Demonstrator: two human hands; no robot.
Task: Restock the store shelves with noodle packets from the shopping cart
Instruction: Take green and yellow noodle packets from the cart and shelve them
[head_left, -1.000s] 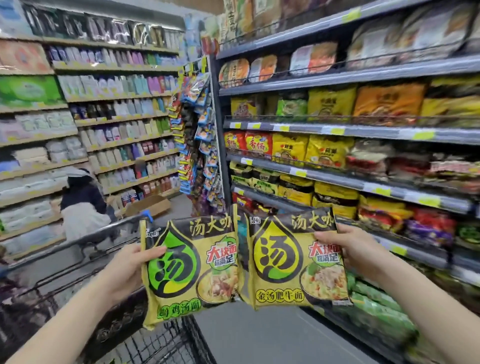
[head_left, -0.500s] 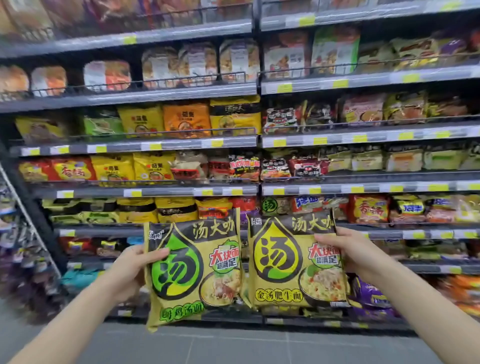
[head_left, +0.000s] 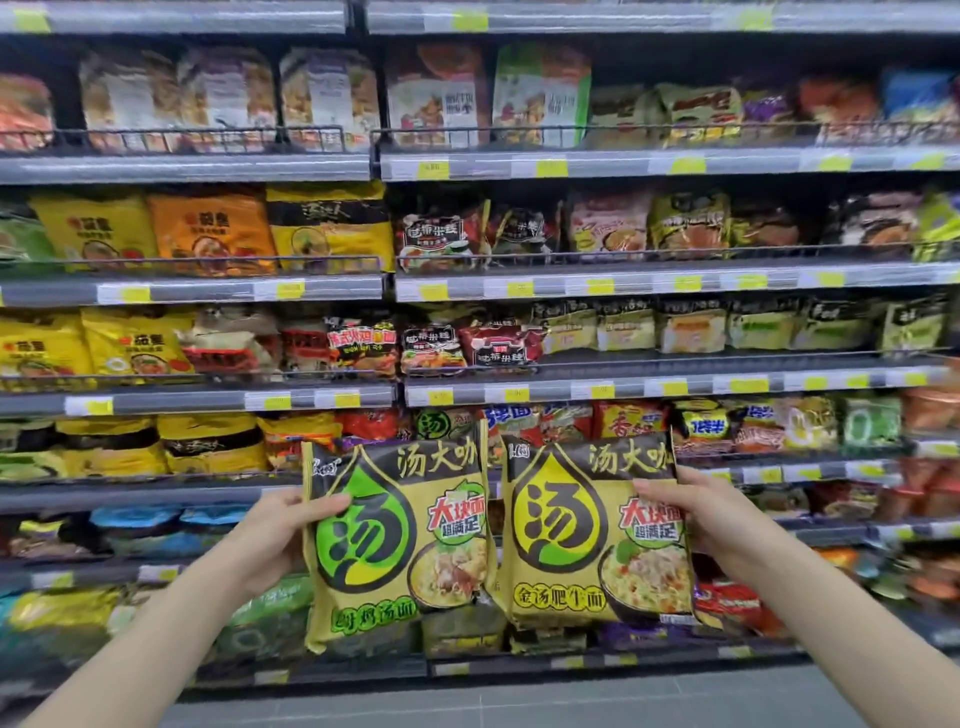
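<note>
I hold two yellow-and-black noodle packets upright, side by side, in front of the shelves. My left hand (head_left: 278, 535) grips the left edge of the packet with the green drop logo (head_left: 400, 540). My right hand (head_left: 696, 519) grips the right edge of the packet with the yellow drop logo (head_left: 592, 530). The two packets almost touch at their inner edges. Behind them stand grey store shelves (head_left: 649, 387) in several rows, full of noodle packets. The shopping cart is out of view.
Yellow price tags run along each shelf edge, such as the shelf rail (head_left: 197, 291). A packet with the same green drop logo (head_left: 441, 423) sits on the shelf just above the held ones. Grey floor (head_left: 519, 701) lies below the bottom shelf.
The view has swung right from the aisle and cart to face the noodle shelves squarely and come closer. Both hands keep hold of their packets at the same height.
</note>
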